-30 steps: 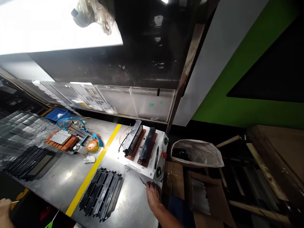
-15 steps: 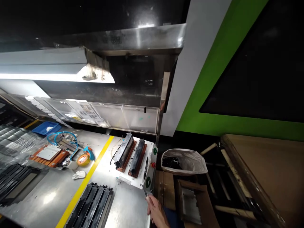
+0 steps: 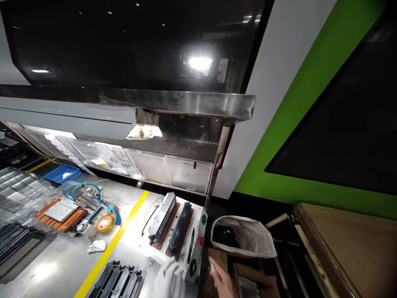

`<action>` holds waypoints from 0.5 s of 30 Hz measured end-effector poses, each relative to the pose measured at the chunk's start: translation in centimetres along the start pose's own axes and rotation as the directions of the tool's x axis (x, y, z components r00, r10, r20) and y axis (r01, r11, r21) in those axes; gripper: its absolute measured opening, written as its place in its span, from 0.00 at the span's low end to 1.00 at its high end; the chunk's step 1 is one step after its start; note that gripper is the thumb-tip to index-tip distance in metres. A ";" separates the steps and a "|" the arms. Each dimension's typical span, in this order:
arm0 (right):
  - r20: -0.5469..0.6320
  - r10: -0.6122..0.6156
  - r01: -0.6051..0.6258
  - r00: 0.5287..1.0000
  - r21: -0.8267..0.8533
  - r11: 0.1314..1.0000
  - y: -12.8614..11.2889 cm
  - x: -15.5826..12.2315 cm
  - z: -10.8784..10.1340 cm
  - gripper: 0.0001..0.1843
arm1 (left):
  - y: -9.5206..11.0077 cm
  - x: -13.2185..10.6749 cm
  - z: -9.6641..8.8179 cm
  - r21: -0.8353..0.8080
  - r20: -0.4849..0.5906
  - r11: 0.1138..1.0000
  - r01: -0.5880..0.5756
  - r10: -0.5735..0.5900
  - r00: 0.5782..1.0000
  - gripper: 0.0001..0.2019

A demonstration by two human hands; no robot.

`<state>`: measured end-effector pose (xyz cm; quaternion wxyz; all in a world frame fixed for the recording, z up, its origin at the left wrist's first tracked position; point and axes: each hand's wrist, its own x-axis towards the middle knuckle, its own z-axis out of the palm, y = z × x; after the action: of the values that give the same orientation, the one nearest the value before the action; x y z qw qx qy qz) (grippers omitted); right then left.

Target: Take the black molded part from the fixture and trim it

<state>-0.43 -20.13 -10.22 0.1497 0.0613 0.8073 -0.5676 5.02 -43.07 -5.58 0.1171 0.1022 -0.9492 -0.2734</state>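
From the head view, my right hand (image 3: 221, 276) shows only in part at the bottom edge, just to the right of the white control box (image 3: 173, 231) that sits on the steel surface (image 3: 56, 265); its fingers (image 3: 214, 265) are raised and blurred, and I cannot tell whether they are apart or closed on anything. My left hand is out of sight. The box carries two dark bars on copper-coloured bases (image 3: 170, 223), with green and red buttons (image 3: 201, 240) down the side nearest my hand. Something white and blurred (image 3: 170, 275) lies against the near edge of the box. Left of the box runs a yellow stripe (image 3: 114, 244), and beyond it lie a roll of orange tape (image 3: 105, 223) and a blue hose (image 3: 80, 190). Right of the box, off the surface, stands a bag-lined bin (image 3: 245, 236).
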 end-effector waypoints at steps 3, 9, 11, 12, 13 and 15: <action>0.014 -0.240 0.240 0.971 -0.130 0.962 -5.6 4.7 0.5 0.29 | 1.1 7.4 1.9 0.075 -0.061 0.986 -0.146 0.151 0.987 0.17; 0.163 -0.365 0.390 0.917 -0.563 0.729 -13.3 9.8 2.2 0.26 | 2.0 14.0 3.6 0.170 0.085 0.968 -0.182 0.169 0.982 0.22; 0.208 -0.368 0.410 0.906 -0.647 0.643 -14.0 10.4 2.4 0.25 | 1.7 13.9 3.7 0.187 0.122 0.969 -0.162 0.141 0.983 0.24; 0.231 -0.373 0.425 0.899 -0.667 0.612 -14.1 10.6 2.4 0.24 | 1.6 13.7 3.8 0.197 0.137 0.969 -0.151 0.125 0.983 0.24; 0.251 -0.378 0.441 0.891 -0.676 0.591 -14.1 10.8 2.3 0.23 | 1.5 13.5 3.9 0.209 0.149 0.969 -0.135 0.105 0.983 0.25; 0.284 -0.383 0.467 0.879 -0.676 0.570 -14.1 10.9 2.3 0.22 | 1.4 13.3 4.0 0.249 0.159 0.963 -0.103 0.064 0.985 0.25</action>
<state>-14.19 -27.92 -1.70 0.0632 -0.2289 0.9459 -0.2209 -8.89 -43.32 -5.88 0.0430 0.0555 -0.9861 -0.1503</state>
